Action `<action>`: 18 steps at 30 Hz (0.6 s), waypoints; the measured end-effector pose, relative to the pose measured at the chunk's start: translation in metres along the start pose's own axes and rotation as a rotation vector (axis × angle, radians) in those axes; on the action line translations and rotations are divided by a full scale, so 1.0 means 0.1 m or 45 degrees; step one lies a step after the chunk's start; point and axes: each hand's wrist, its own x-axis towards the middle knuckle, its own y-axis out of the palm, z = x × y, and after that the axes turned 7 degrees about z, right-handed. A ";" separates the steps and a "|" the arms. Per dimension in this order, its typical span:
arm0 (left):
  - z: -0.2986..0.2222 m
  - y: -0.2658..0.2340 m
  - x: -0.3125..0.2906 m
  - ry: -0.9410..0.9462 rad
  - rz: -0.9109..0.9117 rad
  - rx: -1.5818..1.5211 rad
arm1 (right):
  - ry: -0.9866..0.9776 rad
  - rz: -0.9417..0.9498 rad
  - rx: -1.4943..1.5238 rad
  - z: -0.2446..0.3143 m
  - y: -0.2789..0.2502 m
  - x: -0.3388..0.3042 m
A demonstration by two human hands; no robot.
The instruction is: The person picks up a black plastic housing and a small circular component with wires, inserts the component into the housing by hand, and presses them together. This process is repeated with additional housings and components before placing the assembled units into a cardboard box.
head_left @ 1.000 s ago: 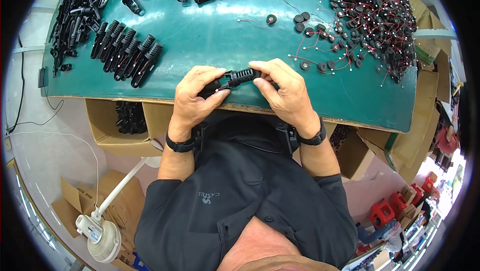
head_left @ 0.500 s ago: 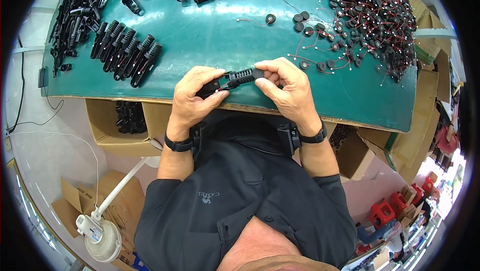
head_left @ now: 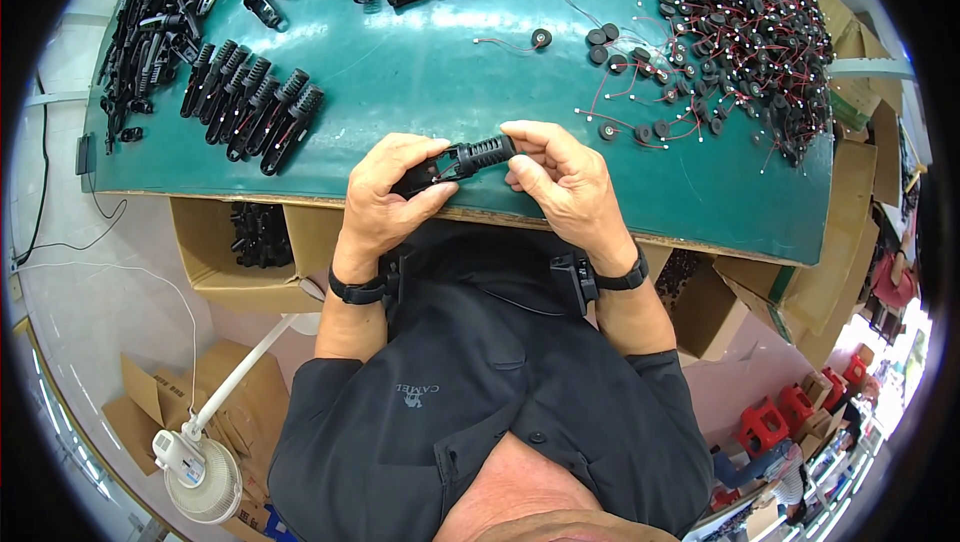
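Observation:
A black plastic housing [head_left: 484,154] with a ribbed, cylindrical end is held over the table's near edge. My left hand [head_left: 385,187] is closed on its wider, hollow end, thumb below and fingers above. Through an opening in the housing a bit of reddish wire shows. At the ribbed end, my right hand [head_left: 562,174] has its fingertips and thumb closed about the tip; whatever else lies between them is hidden. Left of my hands lies a row of similar housings [head_left: 262,112]. Small round black discs with thin red wires [head_left: 645,64] are scattered to the right.
The green-topped table [head_left: 420,72] carries a heap of black housings [head_left: 150,52] at far left and a large pile of wired discs [head_left: 745,32] at far right. Below the edge are cardboard boxes [head_left: 215,277]. A white fan [head_left: 205,482] stands lower left; red stools [head_left: 765,424] lower right.
The round black disc that faced out at the housing's ribbed end no longer shows as a flat face. My right fingers have shifted slightly left around that end; the left hand is nearly still.

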 end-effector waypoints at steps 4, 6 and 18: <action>-0.01 0.00 0.00 -0.008 0.005 -0.005 | -0.021 0.028 -0.140 0.04 -0.02 0.00; -0.01 0.00 0.01 -0.019 0.025 -0.003 | -0.026 0.019 -0.041 0.02 -0.01 0.00; -0.02 -0.01 0.03 0.007 0.033 0.036 | -0.111 -0.029 -0.210 0.00 0.02 -0.02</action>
